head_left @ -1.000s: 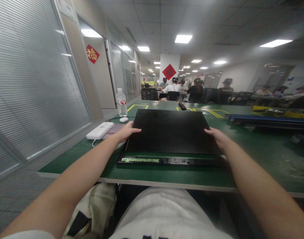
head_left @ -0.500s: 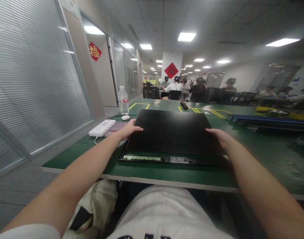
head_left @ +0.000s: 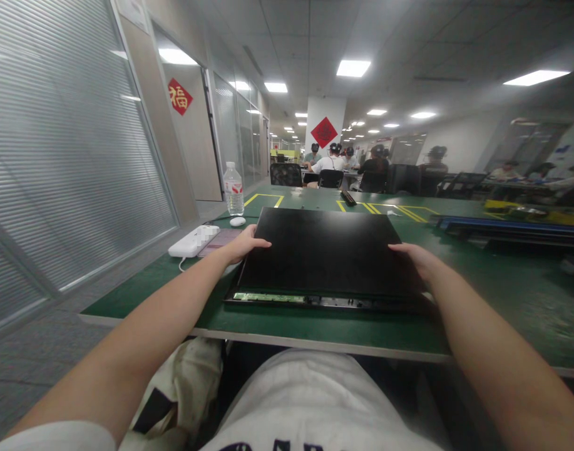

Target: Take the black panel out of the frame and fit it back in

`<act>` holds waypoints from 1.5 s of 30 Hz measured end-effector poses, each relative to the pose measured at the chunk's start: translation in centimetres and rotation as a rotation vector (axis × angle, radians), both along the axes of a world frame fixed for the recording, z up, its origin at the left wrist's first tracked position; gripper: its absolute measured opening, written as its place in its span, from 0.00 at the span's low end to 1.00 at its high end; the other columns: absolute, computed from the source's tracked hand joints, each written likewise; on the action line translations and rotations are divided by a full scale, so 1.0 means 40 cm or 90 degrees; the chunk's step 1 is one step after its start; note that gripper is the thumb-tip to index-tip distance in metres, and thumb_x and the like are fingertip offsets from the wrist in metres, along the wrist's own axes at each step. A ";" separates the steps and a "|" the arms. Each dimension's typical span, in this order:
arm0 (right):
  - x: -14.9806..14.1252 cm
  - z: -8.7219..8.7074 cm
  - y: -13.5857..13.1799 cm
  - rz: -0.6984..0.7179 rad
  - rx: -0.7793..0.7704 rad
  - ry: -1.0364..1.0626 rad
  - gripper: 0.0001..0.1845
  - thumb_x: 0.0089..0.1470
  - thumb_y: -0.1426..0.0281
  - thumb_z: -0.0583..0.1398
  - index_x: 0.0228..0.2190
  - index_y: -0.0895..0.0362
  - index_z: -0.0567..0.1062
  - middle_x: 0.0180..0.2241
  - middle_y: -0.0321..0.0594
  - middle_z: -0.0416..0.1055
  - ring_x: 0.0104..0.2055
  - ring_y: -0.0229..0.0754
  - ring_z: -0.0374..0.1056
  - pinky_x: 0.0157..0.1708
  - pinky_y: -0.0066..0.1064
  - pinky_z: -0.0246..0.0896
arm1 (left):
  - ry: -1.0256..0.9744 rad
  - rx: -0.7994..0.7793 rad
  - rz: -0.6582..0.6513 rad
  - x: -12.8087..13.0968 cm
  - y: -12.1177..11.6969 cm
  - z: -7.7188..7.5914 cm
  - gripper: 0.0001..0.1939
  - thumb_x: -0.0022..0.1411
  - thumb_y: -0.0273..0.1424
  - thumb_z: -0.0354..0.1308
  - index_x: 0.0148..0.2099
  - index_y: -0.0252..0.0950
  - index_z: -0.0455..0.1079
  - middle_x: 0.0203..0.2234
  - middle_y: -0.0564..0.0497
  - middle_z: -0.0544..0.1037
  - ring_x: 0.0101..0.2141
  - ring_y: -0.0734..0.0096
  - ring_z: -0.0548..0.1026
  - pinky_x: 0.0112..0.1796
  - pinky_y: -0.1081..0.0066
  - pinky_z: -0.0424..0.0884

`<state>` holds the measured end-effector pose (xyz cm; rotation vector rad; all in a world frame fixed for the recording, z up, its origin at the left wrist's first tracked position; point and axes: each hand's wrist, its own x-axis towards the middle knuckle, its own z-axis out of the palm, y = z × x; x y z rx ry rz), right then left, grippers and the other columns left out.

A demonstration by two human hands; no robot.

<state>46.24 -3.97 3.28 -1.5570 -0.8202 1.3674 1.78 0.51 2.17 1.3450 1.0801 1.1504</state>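
Note:
A flat black display panel (head_left: 324, 250) lies between my hands, over a thin black frame (head_left: 380, 305). Along the near edge of that frame, a green circuit board strip (head_left: 269, 297) shows below the panel. My left hand (head_left: 245, 244) grips the panel's left edge, thumb on top and fingers out of sight at the side. On the opposite edge my right hand (head_left: 415, 260) holds it the same way, thumb on the black surface. How the panel rests on the frame at its far side is hidden.
A water bottle (head_left: 233, 190), a white mouse-like object (head_left: 237, 222) and a white power strip (head_left: 193, 242) stand at the left of the green table (head_left: 141, 294). Stacked dark panels (head_left: 507, 232) lie at right. People (head_left: 331, 161) sit farther back.
The near edge of the panel has come slightly lower, so less of the circuit board strip and frame shows. Both hands keep their hold.

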 end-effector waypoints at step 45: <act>0.001 0.000 0.005 0.017 -0.049 -0.024 0.12 0.54 0.68 0.58 0.38 0.58 0.77 0.22 0.45 0.75 0.25 0.49 0.72 0.30 0.40 0.71 | 0.036 0.016 -0.027 -0.014 0.014 -0.008 0.35 0.36 0.27 0.74 0.49 0.38 0.66 0.38 0.50 0.80 0.42 0.52 0.80 0.47 0.52 0.74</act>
